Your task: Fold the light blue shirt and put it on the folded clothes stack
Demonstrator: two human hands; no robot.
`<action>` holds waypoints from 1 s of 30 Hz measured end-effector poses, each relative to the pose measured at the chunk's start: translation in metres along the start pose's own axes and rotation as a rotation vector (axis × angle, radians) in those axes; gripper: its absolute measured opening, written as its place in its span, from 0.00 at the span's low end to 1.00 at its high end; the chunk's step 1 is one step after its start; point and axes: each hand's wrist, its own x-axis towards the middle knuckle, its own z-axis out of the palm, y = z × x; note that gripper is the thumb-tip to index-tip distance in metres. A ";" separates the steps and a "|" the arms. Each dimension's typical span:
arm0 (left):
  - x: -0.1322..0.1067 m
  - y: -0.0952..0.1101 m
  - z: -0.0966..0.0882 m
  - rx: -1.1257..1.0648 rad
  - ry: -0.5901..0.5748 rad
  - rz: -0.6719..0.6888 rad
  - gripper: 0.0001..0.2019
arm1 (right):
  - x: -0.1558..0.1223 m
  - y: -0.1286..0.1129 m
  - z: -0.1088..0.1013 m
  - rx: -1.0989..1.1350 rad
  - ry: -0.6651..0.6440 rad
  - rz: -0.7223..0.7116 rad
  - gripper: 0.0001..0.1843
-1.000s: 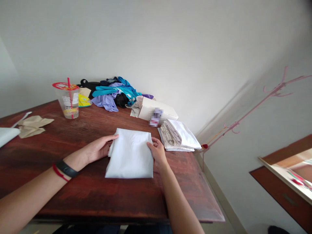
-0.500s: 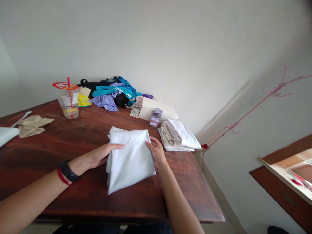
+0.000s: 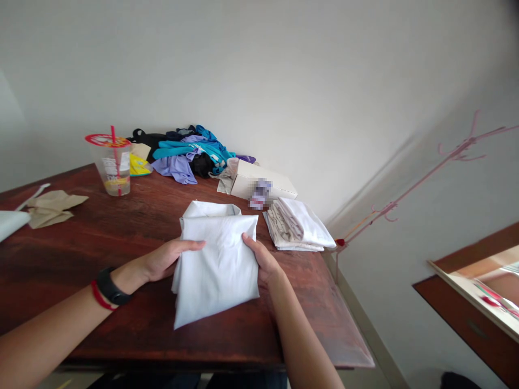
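Observation:
A folded white cloth [image 3: 217, 259] is lifted off the dark wooden table [image 3: 133, 313], its near edge hanging down. My left hand [image 3: 168, 258] grips its left side, thumb on top and fingers underneath. My right hand [image 3: 261, 260] grips the right side the same way. A black band and a red string sit on my left wrist.
A stack of folded white and patterned cloth [image 3: 298, 229] lies to the right near the table's edge. Behind it are a white box [image 3: 263, 182] and a heap of coloured clothes [image 3: 186, 154]. A plastic cup with a red straw [image 3: 113, 165] and crumpled brown paper [image 3: 52, 208] are at left.
The folded cloth lay flat on the table a second ago; both hands have since gripped its sides, lifted it and tilted it up.

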 end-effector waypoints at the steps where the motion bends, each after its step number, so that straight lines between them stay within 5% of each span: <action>1: -0.001 0.000 0.000 -0.021 -0.057 -0.024 0.23 | 0.000 0.000 0.000 -0.004 -0.007 -0.006 0.24; 3: -0.001 0.001 -0.002 -0.053 -0.155 -0.060 0.24 | 0.000 0.001 -0.001 -0.009 -0.014 -0.040 0.24; 12: -0.002 0.002 -0.002 -0.034 -0.148 -0.001 0.34 | -0.001 0.002 -0.002 0.037 0.014 -0.171 0.23; 19: 0.003 0.007 -0.001 0.001 -0.047 0.067 0.31 | -0.002 0.000 -0.003 0.011 0.050 -0.198 0.22; 30: 0.006 0.005 -0.005 -0.072 -0.088 -0.038 0.25 | -0.001 0.002 -0.005 0.074 0.025 -0.179 0.25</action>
